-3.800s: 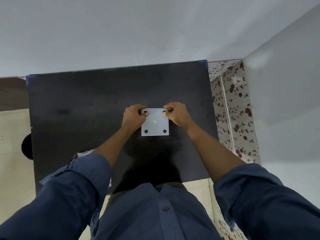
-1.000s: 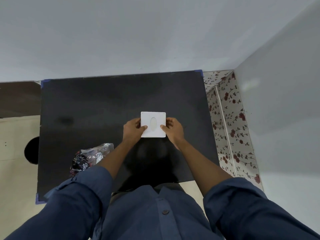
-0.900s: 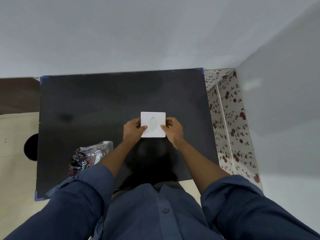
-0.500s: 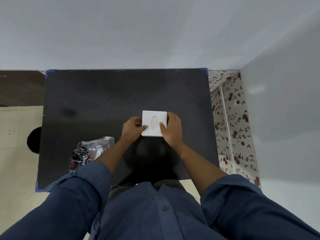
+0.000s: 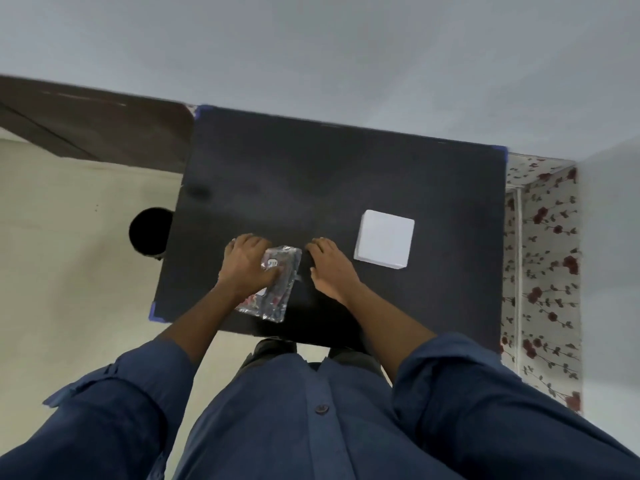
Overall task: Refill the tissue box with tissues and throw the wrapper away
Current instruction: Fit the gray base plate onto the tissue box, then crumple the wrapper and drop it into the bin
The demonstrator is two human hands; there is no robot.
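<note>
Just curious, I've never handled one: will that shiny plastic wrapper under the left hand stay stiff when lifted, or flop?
The wrapper will probably flop: it looks like thin, crinkled film lying flat on the table. Its glossy surface may be slippery under the left hand. It seems light and unlikely to roll.

A white square tissue box [image 5: 384, 243] stands upright on the right part of the black table [image 5: 346, 174], its top blurred, while well to its left a crinkled clear wrapper [image 5: 277, 289] with dark print lies flat near the table's front edge, partly covered.
</note>
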